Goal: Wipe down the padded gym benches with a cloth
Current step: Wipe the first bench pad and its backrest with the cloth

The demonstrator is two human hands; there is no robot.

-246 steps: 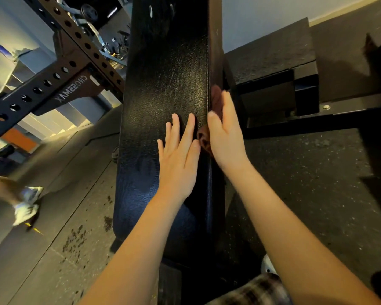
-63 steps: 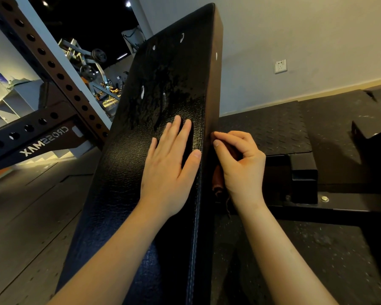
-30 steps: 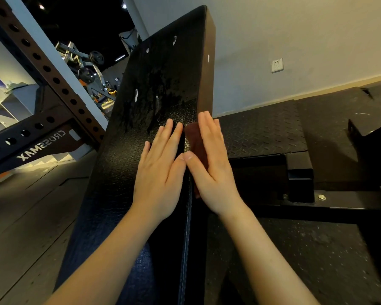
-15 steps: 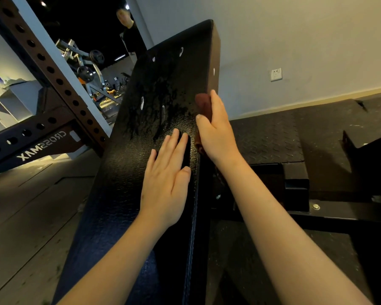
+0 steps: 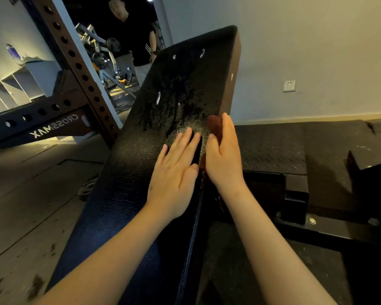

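A black padded bench [image 5: 141, 172] is sloping up and away from the person, and both bare hands are resting on it about halfway up. The left hand [image 5: 174, 170] is lying flat on the bumpy top of the pad, with its fingers straight, close together and holding nothing. The right hand [image 5: 223, 159] is pressing a reddish-brown cloth [image 5: 213, 126] against the right side edge of the bench, just beside the left hand. Its fingers are straight and pointing up the slope, not curling round the cloth, and its thumb is lying along the top corner of the pad. A bit of the cloth is poking out past the fingertips, and a little more is showing under the heel of the hand. The rest is hiding behind the palm. Higher up the pad, a dark shiny patch is glinting in the light. To the left, a dark metal rack [image 5: 75, 69] full of round holes is standing on the grey floor [image 5: 31, 194], and white letters are showing on its low beam. Behind the bench, another person [image 5: 139, 40] in a black shirt is standing near some weight machines [image 5: 106, 51]. To the right, a black bumpy platform [image 5: 271, 148] is sitting against the pale wall [image 5: 317, 51], and a white wall socket [image 5: 289, 85] is sitting on that wall.
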